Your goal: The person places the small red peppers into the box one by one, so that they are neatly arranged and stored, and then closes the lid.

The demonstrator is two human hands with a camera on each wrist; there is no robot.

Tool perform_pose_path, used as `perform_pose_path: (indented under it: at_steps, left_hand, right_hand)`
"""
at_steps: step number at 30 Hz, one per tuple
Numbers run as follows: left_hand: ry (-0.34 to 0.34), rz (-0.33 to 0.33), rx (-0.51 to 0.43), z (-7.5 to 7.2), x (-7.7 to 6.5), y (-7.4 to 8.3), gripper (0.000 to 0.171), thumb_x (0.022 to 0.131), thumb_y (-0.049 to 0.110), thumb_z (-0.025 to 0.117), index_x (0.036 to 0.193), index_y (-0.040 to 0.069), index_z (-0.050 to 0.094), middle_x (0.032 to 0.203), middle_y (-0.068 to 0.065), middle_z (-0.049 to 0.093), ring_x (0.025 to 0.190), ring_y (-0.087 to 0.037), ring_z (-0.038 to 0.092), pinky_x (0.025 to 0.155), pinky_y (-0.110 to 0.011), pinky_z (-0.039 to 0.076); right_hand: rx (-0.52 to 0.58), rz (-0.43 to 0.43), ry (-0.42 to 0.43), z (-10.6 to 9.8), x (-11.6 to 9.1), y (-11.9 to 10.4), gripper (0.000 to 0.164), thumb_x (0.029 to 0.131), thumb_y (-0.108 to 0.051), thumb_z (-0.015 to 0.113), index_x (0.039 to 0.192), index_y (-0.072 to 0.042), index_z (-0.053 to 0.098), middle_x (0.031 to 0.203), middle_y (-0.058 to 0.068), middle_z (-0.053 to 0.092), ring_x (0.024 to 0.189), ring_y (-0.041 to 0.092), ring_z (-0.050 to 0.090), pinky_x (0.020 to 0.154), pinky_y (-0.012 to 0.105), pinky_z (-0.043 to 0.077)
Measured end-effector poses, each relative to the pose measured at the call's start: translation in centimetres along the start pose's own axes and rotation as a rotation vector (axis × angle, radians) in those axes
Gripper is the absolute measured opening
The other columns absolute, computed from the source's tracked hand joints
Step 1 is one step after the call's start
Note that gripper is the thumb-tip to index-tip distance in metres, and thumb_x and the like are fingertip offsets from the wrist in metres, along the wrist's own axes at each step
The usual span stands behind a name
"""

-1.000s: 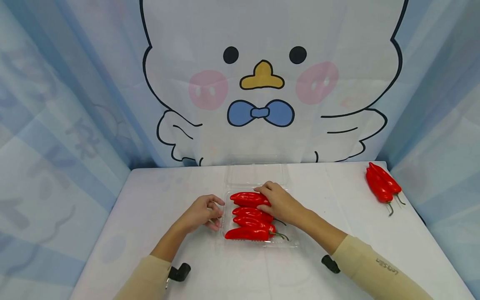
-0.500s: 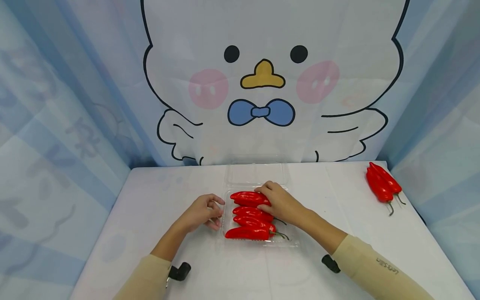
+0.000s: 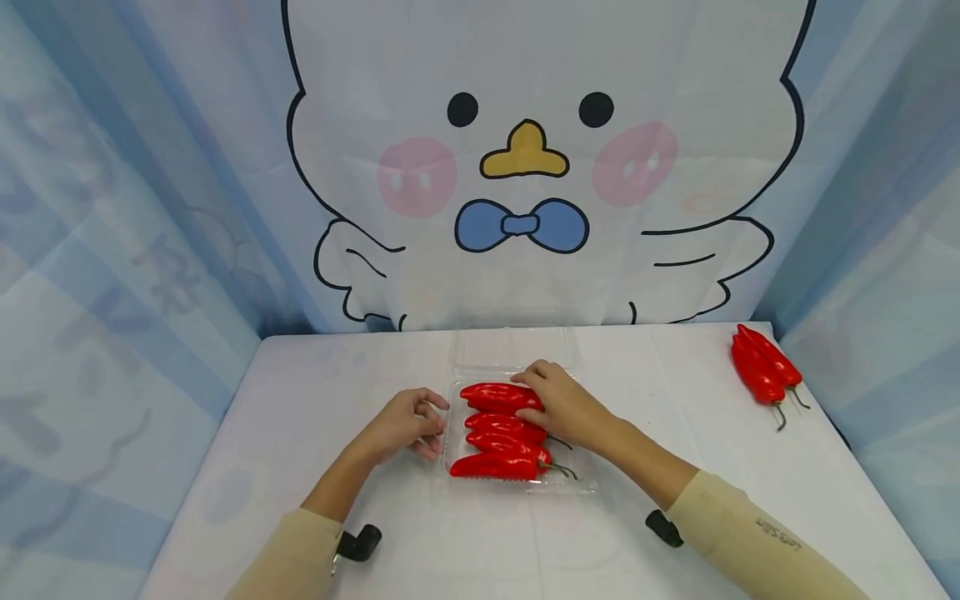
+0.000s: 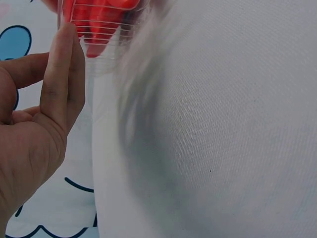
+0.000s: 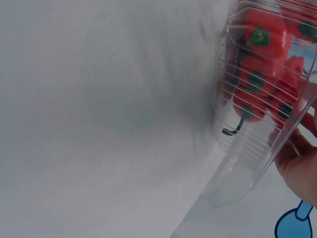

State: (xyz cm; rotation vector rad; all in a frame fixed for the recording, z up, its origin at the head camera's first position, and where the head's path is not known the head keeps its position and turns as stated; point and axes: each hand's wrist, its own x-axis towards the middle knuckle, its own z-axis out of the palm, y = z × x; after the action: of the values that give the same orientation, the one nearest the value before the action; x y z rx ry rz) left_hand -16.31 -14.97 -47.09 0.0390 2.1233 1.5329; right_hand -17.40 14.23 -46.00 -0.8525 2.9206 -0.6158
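Observation:
A clear plastic clamshell box (image 5: 242, 161) sits near the middle of the table with its lid (image 3: 513, 350) folded back. Several red chili peppers (image 3: 495, 467) lie side by side in it, green stems toward the right. My right hand (image 3: 570, 407) reaches over the right rim and grips the rearmost red chili pepper (image 3: 491, 398), thumb in front and fingers behind; its stem end is hidden under the hand. At the box's left side, my left hand (image 3: 405, 427) has its fingertips right at the wall, long fingers fairly straight in the left wrist view.
Two more red chili peppers (image 3: 757, 371) lie at the table's back right corner. A white cloth covers the table (image 3: 322, 483). Curtains (image 3: 112, 250) hang at the sides, and a printed cartoon backdrop (image 3: 525, 283) stands behind.
My right hand has shifted very slightly to the back right. My left hand, the box and the peppers stay where they were.

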Motion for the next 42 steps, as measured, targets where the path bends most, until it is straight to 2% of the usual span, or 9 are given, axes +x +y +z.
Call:
perform_pose_path:
  at_steps: [12,25,31,42]
  left_hand:
    - [0.007,-0.015,-0.014,0.1,0.1,-0.4,0.030,0.098,0.002,0.065,0.127,-0.002,0.058,0.087,-0.013,0.065,0.062,-0.020,0.069,0.061,-0.034,0.064]
    - [0.002,0.001,-0.012,0.0,-0.1,-0.3,0.032,0.099,0.004,0.064,0.129,-0.003,0.057,0.090,-0.016,0.065,0.064,-0.019,0.070,0.061,-0.033,0.064]
    - [0.003,0.005,-0.013,0.0,-0.2,-0.2,0.032,0.099,0.004,0.065,0.130,-0.003,0.056,0.090,-0.016,0.065,0.063,-0.020,0.069,0.060,-0.033,0.064]
    - [0.009,-0.005,-0.015,0.2,0.2,-0.4,0.030,0.098,0.003,0.065,0.127,-0.002,0.058,0.088,-0.013,0.065,0.063,-0.020,0.070,0.061,-0.034,0.065]
  right_hand:
    - [0.088,0.017,0.068,-1.1,-1.5,0.9,0.056,0.090,-0.029,0.081,0.138,-0.009,0.061,0.129,0.011,0.062,0.119,0.026,0.061,0.097,0.042,0.061]
    - [0.118,0.070,0.186,-2.9,-3.5,2.6,0.057,0.089,-0.025,0.083,0.139,-0.008,0.061,0.129,0.012,0.063,0.115,0.030,0.064,0.095,0.047,0.061]
    - [0.129,0.117,0.220,-3.7,-4.9,4.4,0.057,0.092,-0.026,0.080,0.140,-0.004,0.059,0.130,0.014,0.062,0.113,0.035,0.064,0.094,0.049,0.061]
    - [0.085,0.223,0.262,-5.3,-8.1,8.1,0.057,0.098,-0.028,0.072,0.145,-0.003,0.052,0.138,0.021,0.058,0.125,0.039,0.058,0.099,0.060,0.056]
